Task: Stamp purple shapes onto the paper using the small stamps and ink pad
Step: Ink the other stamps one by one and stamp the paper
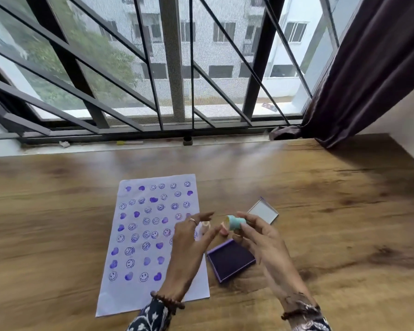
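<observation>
From the left I am seeing the paper lying flat on the wooden table, and it is carrying many purple prints, hearts and smiling faces, in rows from the far edge down to the near rows. I am judging that most of the sheet is filled; the bare strip at its near end, and perhaps some of the right side that the left hand is covering, is what remains. This left hand is hovering over the right edge of the paper with the fingers spread and is holding nothing. Just past its fingertips two small pale stamps are standing, but they are blurred. Further right the ink pad is lying open just beside the paper, with its lid apart behind it. The right hand is pinching a teal stamp in its fingertips above the pad, tilted sideways. I am thinking this stamp is about to be inked, so more prints are likely coming.
</observation>
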`<action>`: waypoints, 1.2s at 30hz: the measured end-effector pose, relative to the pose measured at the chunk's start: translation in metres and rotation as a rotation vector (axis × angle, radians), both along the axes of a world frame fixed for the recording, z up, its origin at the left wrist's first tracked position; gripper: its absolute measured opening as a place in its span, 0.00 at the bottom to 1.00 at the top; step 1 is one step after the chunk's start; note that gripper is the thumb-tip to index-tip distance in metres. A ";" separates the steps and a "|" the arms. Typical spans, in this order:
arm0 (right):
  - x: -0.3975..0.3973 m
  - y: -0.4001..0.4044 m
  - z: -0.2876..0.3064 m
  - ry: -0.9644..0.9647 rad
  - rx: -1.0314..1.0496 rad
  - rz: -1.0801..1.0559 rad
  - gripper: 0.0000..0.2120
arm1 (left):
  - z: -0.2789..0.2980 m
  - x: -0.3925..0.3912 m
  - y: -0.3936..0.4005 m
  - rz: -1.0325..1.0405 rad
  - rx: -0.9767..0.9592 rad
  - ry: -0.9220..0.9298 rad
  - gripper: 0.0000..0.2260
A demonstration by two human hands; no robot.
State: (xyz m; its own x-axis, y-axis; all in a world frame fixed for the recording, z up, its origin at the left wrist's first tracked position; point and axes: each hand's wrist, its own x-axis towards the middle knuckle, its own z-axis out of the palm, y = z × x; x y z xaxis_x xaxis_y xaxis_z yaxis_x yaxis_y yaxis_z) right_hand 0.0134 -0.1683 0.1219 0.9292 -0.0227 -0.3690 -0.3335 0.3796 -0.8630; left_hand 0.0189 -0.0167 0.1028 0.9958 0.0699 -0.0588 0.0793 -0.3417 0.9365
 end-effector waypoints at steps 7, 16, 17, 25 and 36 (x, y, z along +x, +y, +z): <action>-0.022 0.002 0.008 0.064 0.313 -0.008 0.11 | 0.032 -0.017 -0.017 -0.064 -0.263 -0.055 0.07; -0.034 0.005 -0.001 0.198 0.366 -0.241 0.10 | 0.015 -0.021 -0.003 -0.169 0.003 -0.188 0.15; -0.036 0.003 -0.004 0.224 0.390 -0.256 0.10 | 0.007 -0.022 0.002 -0.185 0.100 -0.186 0.14; -0.039 -0.008 -0.030 0.301 0.278 -0.265 0.07 | -0.048 -0.034 0.020 -0.217 0.386 -0.066 0.13; -0.031 -0.003 -0.042 -0.122 -1.110 -0.064 0.05 | -0.051 -0.033 0.013 -0.318 0.669 -0.099 0.29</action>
State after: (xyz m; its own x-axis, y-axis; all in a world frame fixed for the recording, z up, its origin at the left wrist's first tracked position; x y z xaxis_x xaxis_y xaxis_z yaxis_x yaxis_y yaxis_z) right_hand -0.0173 -0.1714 0.0802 0.9431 -0.3320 -0.0209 -0.2309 -0.6081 -0.7595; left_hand -0.0140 -0.0041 0.0523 0.9724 -0.2331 -0.0138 -0.1925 -0.8336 0.5177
